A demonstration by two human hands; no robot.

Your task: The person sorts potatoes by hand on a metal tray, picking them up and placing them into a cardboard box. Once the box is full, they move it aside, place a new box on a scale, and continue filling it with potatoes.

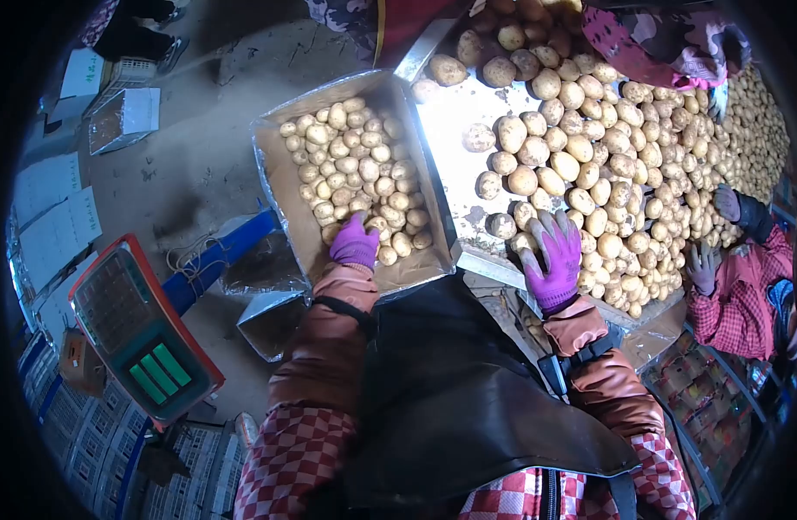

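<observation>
My left hand, in a purple glove with greyish fingertips, is inside a foil-edged cardboard box. It touches the potatoes at the box's near side, fingers apart and pointing down among them. My right hand, gloved the same way, lies with spread fingers over the near edge of the sorting table. Its fingertips touch loose potatoes there; whether one sits under the palm is hidden.
A digital scale on a blue post stands at left. Empty cartons lie on the floor. Across the table is a person's camouflage sleeve. At right, another person's gloved hands touch the potato heap. Crates are stacked lower left.
</observation>
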